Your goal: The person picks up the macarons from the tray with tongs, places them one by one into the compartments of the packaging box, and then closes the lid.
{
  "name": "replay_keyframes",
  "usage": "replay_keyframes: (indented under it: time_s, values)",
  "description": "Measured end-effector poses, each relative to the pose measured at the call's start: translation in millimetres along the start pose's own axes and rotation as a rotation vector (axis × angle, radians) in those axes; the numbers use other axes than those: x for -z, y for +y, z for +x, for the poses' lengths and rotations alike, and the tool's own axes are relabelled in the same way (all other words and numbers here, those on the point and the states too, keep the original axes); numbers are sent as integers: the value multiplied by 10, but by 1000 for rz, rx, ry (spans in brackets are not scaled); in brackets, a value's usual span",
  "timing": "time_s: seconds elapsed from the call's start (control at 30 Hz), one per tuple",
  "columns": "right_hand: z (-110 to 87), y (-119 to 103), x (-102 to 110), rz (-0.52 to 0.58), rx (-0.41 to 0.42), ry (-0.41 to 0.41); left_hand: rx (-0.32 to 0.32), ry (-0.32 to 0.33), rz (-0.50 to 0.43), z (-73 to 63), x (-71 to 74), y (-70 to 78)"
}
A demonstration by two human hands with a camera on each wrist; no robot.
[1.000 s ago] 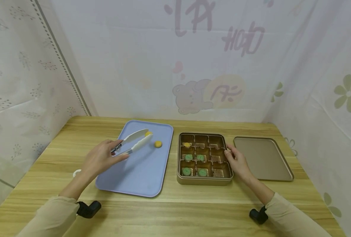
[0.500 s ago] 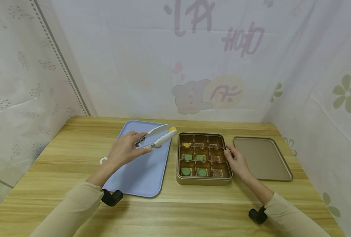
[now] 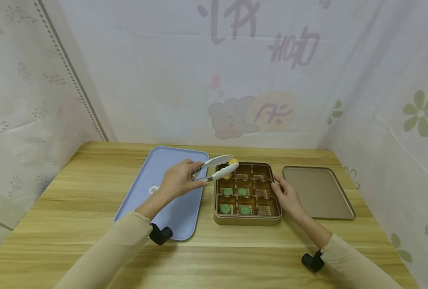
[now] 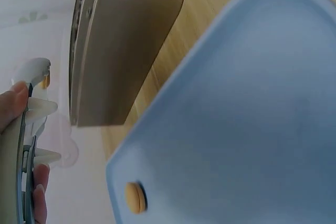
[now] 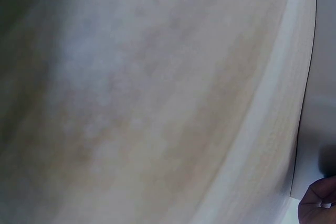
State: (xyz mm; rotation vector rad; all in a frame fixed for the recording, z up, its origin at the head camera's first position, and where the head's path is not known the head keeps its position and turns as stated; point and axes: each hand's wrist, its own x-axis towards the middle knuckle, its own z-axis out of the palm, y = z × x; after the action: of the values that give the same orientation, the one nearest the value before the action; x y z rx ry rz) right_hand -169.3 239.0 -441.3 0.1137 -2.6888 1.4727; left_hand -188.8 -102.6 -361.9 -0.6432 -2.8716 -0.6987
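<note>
My left hand grips a pair of tongs with white tips. A yellow macaron is pinched between those tips, over the back left of a gold tin box. The box has a divided insert; another yellow macaron, partly behind the tongs, lies in its back left compartment. Green macarons fill the left and middle compartments of the two nearer rows. My right hand holds the box at its right rim; in the right wrist view its curled fingers appear at the lower corner.
A blue tray lies left of the box, bearing one yellow macaron. The gold lid rests on the wooden table to the right. Patterned cloth hangs behind and at both sides.
My left hand has carried the tongs and yellow macaron rightward from over the blue tray to over the box's back left part. The right hand stays at the box rim.
</note>
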Motion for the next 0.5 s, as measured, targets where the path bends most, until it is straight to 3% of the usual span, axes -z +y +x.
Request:
replay_keyframes:
  time_s: [0.5]
  values:
    - [-9,-28,-4,-4,-43,-10,7,-76,46,178,-199,200]
